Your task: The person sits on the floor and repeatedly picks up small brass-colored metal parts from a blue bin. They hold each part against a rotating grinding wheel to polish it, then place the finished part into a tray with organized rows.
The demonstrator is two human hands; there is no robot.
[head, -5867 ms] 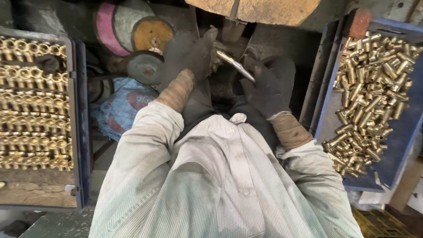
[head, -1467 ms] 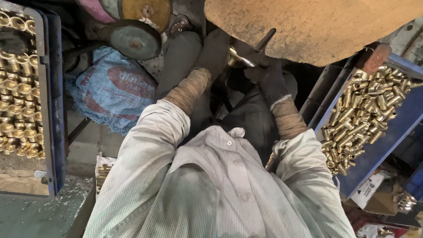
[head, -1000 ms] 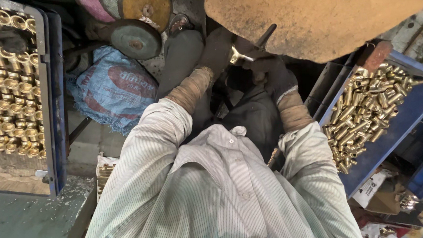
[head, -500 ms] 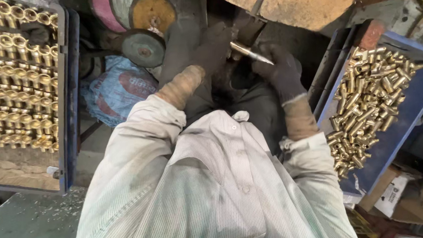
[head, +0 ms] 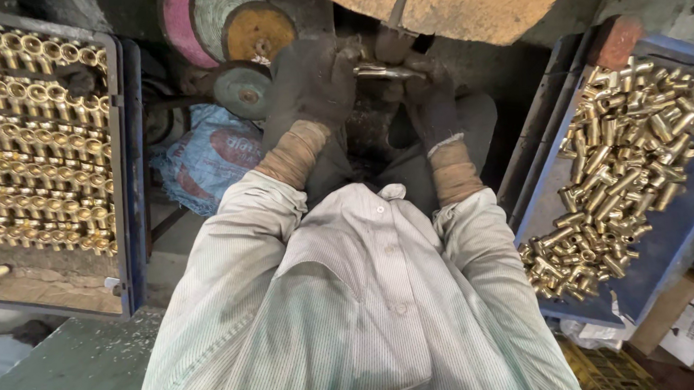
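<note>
Both my hands wear dark gloves with tan cuffs. My left hand (head: 313,82) and my right hand (head: 429,100) together grip a slim brass fitting (head: 384,72), held level just under the big tan buffing wheel cover (head: 463,3). A dark lever (head: 397,14) sticks down from the cover right above the fitting. My pale striped shirt fills the lower middle of the view.
A blue tray (head: 131,151) on the left holds several neat rows of brass fittings. On the right, a blue bin (head: 681,225) carries a loose heap of brass parts. Spare polishing discs (head: 232,35) and a blue bag (head: 210,155) lie behind my left arm.
My view tilted down and back; the wheel cover slid toward the top edge. Both hands stayed on the brass fitting and shifted slightly away from the wheel.
</note>
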